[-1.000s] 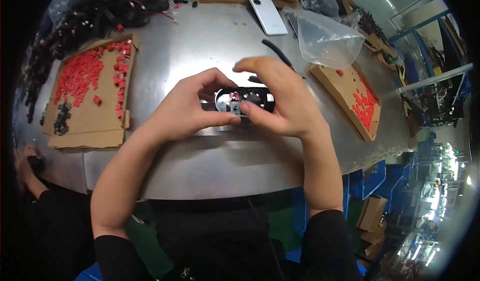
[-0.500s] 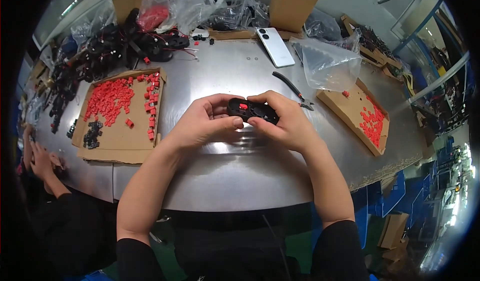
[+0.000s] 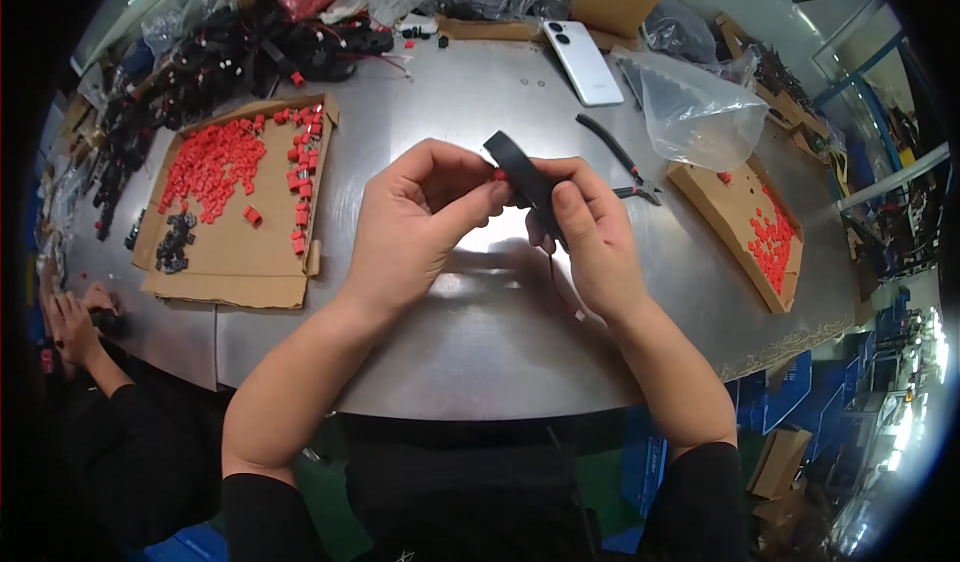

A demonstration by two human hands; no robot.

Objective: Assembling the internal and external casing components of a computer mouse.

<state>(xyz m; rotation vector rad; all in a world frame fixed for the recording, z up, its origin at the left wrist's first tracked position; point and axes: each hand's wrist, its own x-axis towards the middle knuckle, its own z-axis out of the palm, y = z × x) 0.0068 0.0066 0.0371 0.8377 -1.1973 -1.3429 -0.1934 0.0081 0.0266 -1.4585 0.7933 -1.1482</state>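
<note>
1. Head view, and here's the right hand [image 3: 598, 247], thumb and fingers clamped round a black housing [image 3: 532, 180], tipped up on a slant above the steel table [image 3: 480, 352]!
2. Left hand [image 3: 400, 227] in close: thumb and forefinger pinched narrow on a small red piece [image 3: 501, 174], right at the housing's left side.
3. Below the right hand dangles a thin wire ending in a white connector [image 3: 579, 315].
4. Out wide, cardboard trays of red parts flank both hands, left [image 3: 225, 290] and right [image 3: 712, 197], with cutters [image 3: 612, 146] lying near the right one.
</note>
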